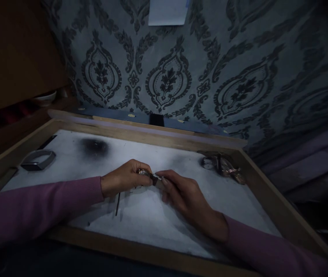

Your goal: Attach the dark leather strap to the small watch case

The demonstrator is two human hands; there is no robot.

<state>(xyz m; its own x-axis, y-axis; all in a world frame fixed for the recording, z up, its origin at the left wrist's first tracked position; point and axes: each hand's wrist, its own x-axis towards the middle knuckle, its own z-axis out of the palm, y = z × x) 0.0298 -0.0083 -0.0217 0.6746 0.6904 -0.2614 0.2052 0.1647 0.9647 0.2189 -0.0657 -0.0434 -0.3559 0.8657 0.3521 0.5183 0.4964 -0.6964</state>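
Note:
In the middle of the tray, my left hand (125,177) is closed, thumb and fingers pinched around a small shiny silver-coloured piece (143,172). A short dark part (154,179) sticks out of the pinch toward the right; its exact kind I cannot make out. My right hand (183,191) meets it from the other side, fingers closed on a small, narrow pale piece (159,182) touching the dark part. Below my left wrist, a thin dark rod (118,204) lies on the white surface.
A wooden-rimmed tray (117,242) with a white bottom surrounds both hands. At its left are a grey angular frame-like object (38,159) and a dark flat strip (4,180). Crumpled clear plastic (224,167) lies at the right. Behind stands a patterned wall (168,82) with a paper sheet (168,13).

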